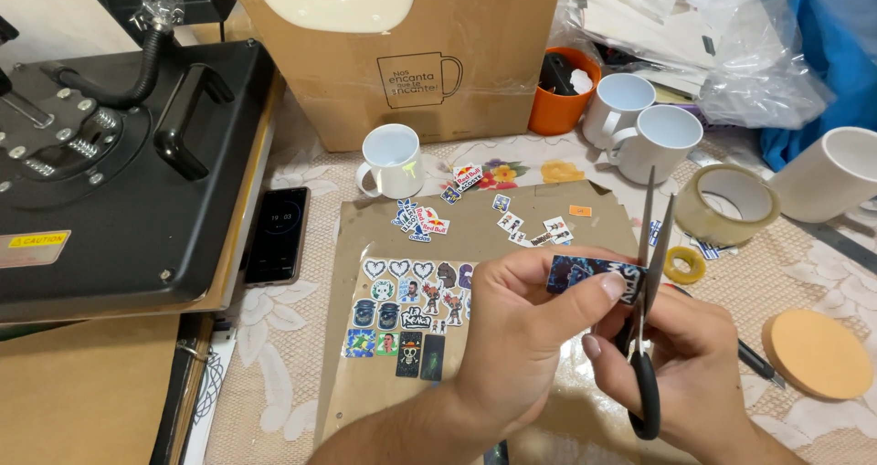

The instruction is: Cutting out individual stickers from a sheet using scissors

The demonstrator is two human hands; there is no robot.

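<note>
Head view, and the left hand pinches a dark blue printed strip between thumb and fingers, just right of centre. Right hand is wrapped through the black handles of the scissors, blades parted, pointing to twelve o'clock and touching the strip's right end. Beneath the hands, a brown sheet on the worktop carries small cut stickers. At two o'clock sits a tape roll; at eleven o'clock, a white mug.
</note>
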